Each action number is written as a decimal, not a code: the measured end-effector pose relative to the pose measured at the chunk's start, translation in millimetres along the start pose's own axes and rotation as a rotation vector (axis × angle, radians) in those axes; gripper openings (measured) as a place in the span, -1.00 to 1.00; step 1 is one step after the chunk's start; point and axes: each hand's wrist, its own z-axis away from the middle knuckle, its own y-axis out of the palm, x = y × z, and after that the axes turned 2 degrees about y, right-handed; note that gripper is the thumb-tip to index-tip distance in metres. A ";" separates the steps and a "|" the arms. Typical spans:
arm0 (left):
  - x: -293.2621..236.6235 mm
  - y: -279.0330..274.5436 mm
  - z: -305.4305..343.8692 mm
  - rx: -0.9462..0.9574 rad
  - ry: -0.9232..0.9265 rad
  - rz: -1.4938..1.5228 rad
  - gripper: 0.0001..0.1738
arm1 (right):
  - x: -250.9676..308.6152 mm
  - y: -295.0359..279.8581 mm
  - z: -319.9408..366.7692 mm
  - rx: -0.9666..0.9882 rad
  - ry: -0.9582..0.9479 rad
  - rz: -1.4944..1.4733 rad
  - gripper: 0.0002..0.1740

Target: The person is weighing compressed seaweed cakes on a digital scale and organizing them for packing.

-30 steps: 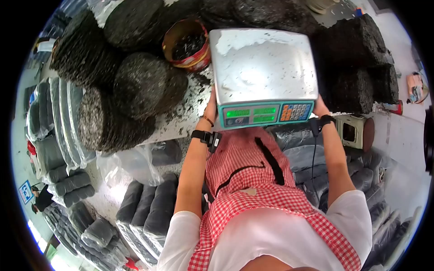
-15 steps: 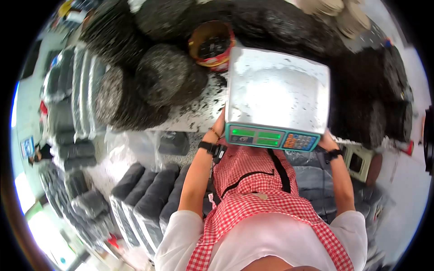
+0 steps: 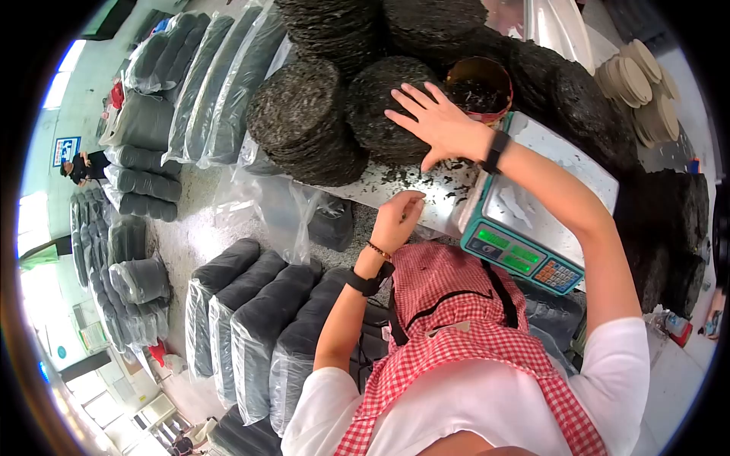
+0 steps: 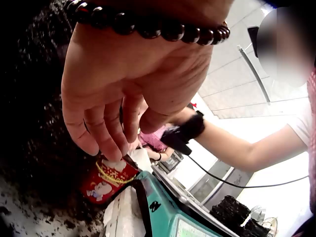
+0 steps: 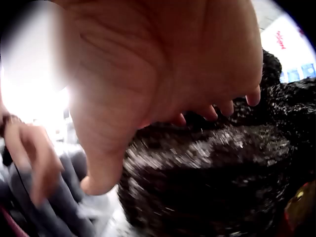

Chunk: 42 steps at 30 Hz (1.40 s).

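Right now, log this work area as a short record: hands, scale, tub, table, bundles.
Right hand: fingers spread over a dark round stack; contact unclear
Left hand: fingers loosely bent, nothing visibly held
Scale: beneath the right forearm; display lit green, digits unreadable
Red tub: beside the stack, dark bits inside
Table: pale, scattered dark flakes
Bundles: dark, plastic-wrapped, on the person's left side
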 end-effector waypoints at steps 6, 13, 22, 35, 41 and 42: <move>17.4 -40.3 33.2 -0.041 0.119 0.119 -0.77 | -35.9 21.9 -38.5 0.228 -0.068 -0.219 0.22; -0.8 -53.3 -13.7 0.027 0.364 -0.099 -0.71 | -49.7 -16.9 -33.2 -0.173 -0.050 -0.411 -0.50; 0.7 -59.1 -124.6 -0.015 0.476 -1.086 -0.06 | -53.2 -49.4 74.4 -0.748 0.844 -1.683 -0.59; -73.6 -93.5 -66.2 -0.594 0.121 0.702 -0.66 | -18.9 -22.8 217.9 -1.306 0.854 -2.269 -0.55; -70.6 -22.1 -58.6 -0.208 0.117 1.146 -0.57 | 11.8 -14.1 228.1 -1.156 0.737 -2.508 -0.55; -73.5 -4.5 -57.7 -0.136 0.079 1.155 -0.57 | 20.8 -20.8 219.8 -1.167 0.780 -2.496 -0.55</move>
